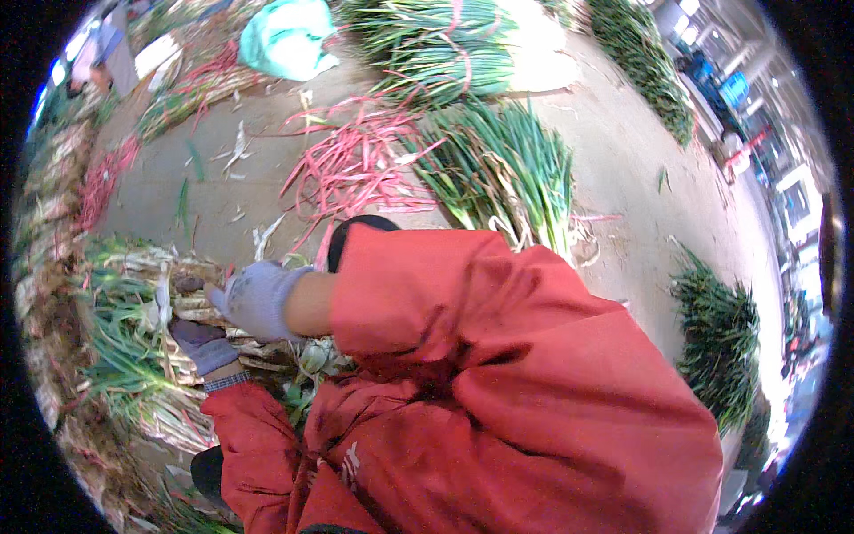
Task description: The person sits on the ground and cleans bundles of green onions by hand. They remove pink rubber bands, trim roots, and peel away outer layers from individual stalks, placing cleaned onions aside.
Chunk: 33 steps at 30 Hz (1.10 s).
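My right hand [259, 300], in a pale knitted work glove, reaches in from the right, its fingertips at the pale stalks of a heap of spring onions [120, 327]. Just below it my left hand [205, 346], in a similar glove with a darker palm, lies against the same stalks. A dry whitish leaf [162, 294] stands up near the left fingertips. Fingers of both hands are partly hidden or blurred, so their grip cannot be told. Green tops spread to the left of the hands; pale stalks run beneath them.
Pink ties [360, 163] lie tangled on the concrete floor beside loose spring onions [507, 173]. Tied bundles [440, 53] and a turquoise bag [285, 40] are at the top. More greens [717, 340] lie at right. A row of onions with soiled roots [53, 267] runs along the left.
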Tool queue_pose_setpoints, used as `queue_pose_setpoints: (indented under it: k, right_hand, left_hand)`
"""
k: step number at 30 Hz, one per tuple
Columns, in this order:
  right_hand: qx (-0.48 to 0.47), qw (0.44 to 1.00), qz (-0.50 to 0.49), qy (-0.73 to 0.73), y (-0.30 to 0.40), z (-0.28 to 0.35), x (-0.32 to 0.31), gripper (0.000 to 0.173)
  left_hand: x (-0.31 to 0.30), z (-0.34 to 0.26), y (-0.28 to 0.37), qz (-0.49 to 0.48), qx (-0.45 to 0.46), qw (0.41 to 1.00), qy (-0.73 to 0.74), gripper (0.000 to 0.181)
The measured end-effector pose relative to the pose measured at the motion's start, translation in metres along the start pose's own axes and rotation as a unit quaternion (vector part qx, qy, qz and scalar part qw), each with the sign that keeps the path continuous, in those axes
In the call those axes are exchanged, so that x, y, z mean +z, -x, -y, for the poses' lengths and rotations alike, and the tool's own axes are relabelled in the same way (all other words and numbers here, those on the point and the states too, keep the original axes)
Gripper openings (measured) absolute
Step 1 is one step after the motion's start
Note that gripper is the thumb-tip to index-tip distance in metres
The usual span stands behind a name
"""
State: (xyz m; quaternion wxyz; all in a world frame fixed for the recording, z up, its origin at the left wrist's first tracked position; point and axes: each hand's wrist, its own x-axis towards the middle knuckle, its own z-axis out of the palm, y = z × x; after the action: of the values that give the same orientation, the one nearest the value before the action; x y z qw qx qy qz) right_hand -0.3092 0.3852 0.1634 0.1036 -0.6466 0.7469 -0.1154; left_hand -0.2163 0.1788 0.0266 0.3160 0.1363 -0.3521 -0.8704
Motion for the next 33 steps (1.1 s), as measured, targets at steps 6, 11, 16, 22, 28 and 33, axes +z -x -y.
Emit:
queue_pose_setpoints:
  k: [6,11,16,22,28,33]
  right_hand:
    - [0.088,0.982,-0.155,-0.068,0.157,-0.070,-0.073,0.040]
    - [0.089,0.936,-0.333,-0.069,0.308,-0.115,-0.123,0.065]
    - [0.442,0.839,-0.263,-0.175,0.446,-0.176,-0.061,0.068]
    - [0.626,0.711,-0.092,-0.307,0.524,-0.183,0.132,0.079]
    - [0.642,0.678,0.045,-0.354,0.527,-0.196,0.157,0.080]
    - [0.634,0.696,0.092,-0.324,0.531,-0.195,0.156,0.070]
  left_hand:
    - [0.251,0.030,0.054,0.185,0.331,0.758,-0.531,0.039]
    - [0.373,0.068,0.070,0.437,-0.085,0.889,-0.102,0.038]
    - [0.326,0.071,0.071,0.380,-0.028,0.883,-0.274,0.048]
    - [0.215,0.012,0.032,0.184,-0.119,0.873,-0.435,0.048]
    - [0.174,-0.042,0.056,0.058,-0.139,0.881,-0.449,0.045]
    - [0.133,-0.076,0.062,0.046,-0.112,0.895,-0.429,0.044]
